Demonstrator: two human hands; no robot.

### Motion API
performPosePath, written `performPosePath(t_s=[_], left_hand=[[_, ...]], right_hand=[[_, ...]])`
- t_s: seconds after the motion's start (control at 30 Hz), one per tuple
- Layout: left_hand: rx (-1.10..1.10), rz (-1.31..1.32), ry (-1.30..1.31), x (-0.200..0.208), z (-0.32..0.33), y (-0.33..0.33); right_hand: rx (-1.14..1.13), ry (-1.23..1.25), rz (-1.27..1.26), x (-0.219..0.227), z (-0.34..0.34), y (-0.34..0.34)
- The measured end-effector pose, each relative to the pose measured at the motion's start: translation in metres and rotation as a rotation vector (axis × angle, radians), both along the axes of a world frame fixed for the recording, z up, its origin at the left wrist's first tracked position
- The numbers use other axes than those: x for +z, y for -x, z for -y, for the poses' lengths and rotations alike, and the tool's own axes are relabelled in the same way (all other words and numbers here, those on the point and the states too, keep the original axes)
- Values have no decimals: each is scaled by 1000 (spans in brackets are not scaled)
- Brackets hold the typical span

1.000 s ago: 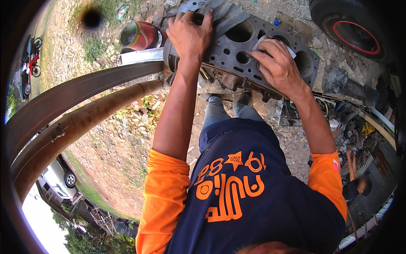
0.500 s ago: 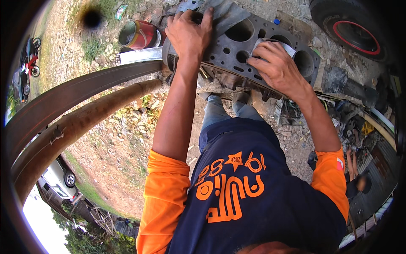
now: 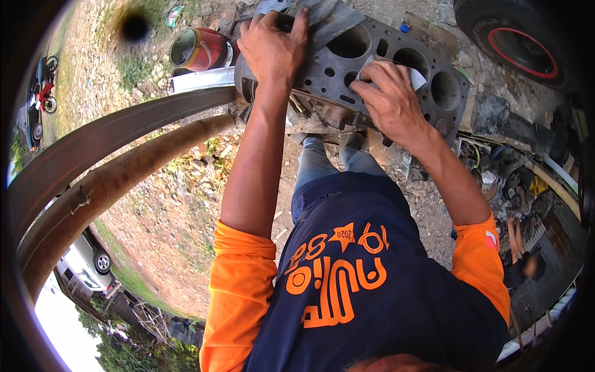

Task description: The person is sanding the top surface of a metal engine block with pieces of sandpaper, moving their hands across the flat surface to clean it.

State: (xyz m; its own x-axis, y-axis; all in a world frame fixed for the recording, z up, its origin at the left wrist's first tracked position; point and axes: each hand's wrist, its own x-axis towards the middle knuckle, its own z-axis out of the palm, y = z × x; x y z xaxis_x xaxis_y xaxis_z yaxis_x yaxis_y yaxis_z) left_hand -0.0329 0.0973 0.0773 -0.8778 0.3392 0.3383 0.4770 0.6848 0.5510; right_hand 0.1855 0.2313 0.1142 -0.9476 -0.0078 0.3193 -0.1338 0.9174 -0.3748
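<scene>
A dark grey engine block [image 3: 322,77] with round cylinder bores lies with its flat face up. At its left end, my left hand [image 3: 271,49] grips the block with bent fingers, its thumb beside a loose dark grey sheet [image 3: 338,25]. My right hand [image 3: 392,99] is closed on a folded piece of sandpaper [image 3: 417,79], pressed against the top face between the bores. Only the paper's pale edges show around my fingers; the rest is hidden under them.
A red bucket [image 3: 211,49] stands left of the block near a metal channel [image 3: 201,80]. A brown beam [image 3: 124,127] and a round pole [image 3: 142,164] run left. A tyre [image 3: 514,40] lies far right. Another person [image 3: 524,270] is at the lower right, near scrap parts.
My right hand has slid left and slightly nearer me with the sandpaper, uncovering more of the bores to its right. My left hand has shifted only a little left.
</scene>
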Motion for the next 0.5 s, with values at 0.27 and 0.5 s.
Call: performPosePath(t_s=[0.27, 0.5], left_hand=[[4, -18, 23, 13, -6, -7], [2, -13, 19, -1, -2, 2]], right_hand=[[-49, 8, -38, -11, 7, -6], [-49, -24, -60, -13, 11, -8]])
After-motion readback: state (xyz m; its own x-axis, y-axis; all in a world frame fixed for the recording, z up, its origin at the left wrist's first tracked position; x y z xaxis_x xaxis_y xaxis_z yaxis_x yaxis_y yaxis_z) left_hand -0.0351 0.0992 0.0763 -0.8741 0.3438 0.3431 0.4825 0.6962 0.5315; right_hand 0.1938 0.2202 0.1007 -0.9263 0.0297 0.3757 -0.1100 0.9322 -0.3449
